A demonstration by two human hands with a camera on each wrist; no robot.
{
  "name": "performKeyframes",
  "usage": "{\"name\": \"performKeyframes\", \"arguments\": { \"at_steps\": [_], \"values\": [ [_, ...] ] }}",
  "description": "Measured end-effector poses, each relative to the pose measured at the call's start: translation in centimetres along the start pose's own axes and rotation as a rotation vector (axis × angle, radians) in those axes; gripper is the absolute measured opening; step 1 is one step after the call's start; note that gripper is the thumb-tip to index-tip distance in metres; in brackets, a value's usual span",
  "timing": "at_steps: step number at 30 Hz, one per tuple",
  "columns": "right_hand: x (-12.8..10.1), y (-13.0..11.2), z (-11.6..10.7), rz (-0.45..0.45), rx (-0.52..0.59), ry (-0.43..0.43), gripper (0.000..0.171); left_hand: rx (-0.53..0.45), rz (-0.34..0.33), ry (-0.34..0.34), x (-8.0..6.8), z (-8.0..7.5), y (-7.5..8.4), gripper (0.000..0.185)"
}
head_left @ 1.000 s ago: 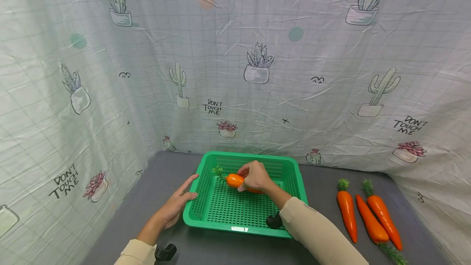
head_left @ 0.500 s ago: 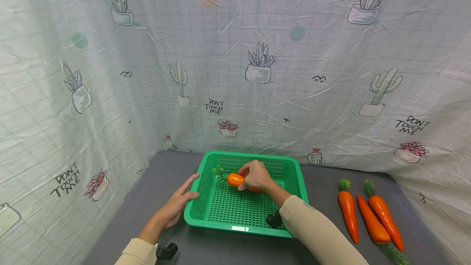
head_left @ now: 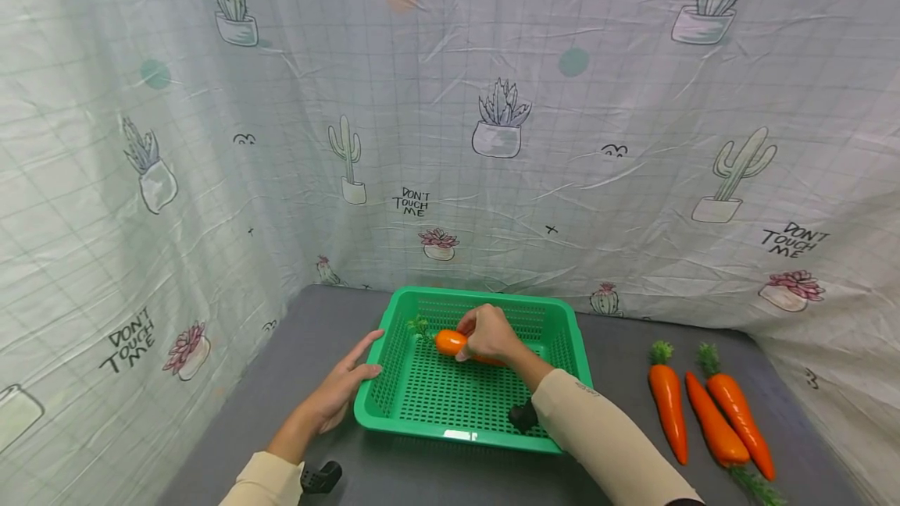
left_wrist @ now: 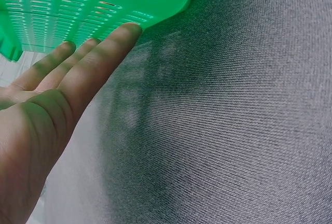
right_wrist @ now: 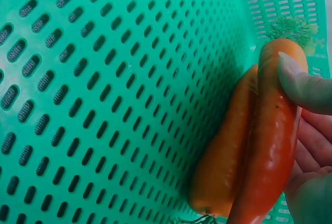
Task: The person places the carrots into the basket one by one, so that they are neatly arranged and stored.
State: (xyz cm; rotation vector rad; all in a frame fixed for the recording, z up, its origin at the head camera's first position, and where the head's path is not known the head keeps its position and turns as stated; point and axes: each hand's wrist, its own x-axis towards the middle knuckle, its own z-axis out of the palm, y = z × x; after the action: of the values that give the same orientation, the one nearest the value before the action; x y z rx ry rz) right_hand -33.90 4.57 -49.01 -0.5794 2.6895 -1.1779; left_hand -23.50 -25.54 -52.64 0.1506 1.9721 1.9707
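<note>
A green slotted basket (head_left: 422, 429) stands on the grey surface. Inside it my right hand (head_left: 490, 334) grips an orange carrot (head_left: 450, 343) with a green leafy top. The right wrist view shows the thumb (right_wrist: 303, 84) laid along that carrot near its leafy end. A second carrot (right_wrist: 223, 162) lies against it in the basket, its leafy end pointing the other way. My left hand (head_left: 333, 397) is at the basket's left side, fingers extended and fingertips at the outer wall (left_wrist: 78, 6). The far end of the held carrot is partly hidden by my right hand.
Right of the basket lie three more carrots, one on its own (head_left: 669, 412) and a pair (head_left: 717, 428) (head_left: 741, 416) side by side. A cactus-print sheet (head_left: 450, 100) hangs behind and along the sides of the grey tabletop (head_left: 295, 334).
The head view has shifted slightly, so everything sits a little farther right. Both hands, the basket and the held carrot keep their places relative to one another.
</note>
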Motion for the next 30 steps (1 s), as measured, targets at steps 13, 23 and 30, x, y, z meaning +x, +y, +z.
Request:
{"name": "performKeyframes", "arguments": {
  "at_steps": [13,23,30],
  "values": [
    [0.56,0.33,0.11,0.032,-0.035,0.005,0.042,-0.006,-0.007,-0.019,0.22,-0.44,0.45,0.077],
    [0.68,0.35,0.38,0.015,-0.067,-0.004,0.040,-0.003,0.001,-0.025,0.20,-0.46,0.43,0.077],
    [0.63,0.33,0.48,0.001,-0.136,-0.033,0.038,-0.006,-0.001,-0.023,0.25,-0.41,0.39,0.077]
  ]
}}
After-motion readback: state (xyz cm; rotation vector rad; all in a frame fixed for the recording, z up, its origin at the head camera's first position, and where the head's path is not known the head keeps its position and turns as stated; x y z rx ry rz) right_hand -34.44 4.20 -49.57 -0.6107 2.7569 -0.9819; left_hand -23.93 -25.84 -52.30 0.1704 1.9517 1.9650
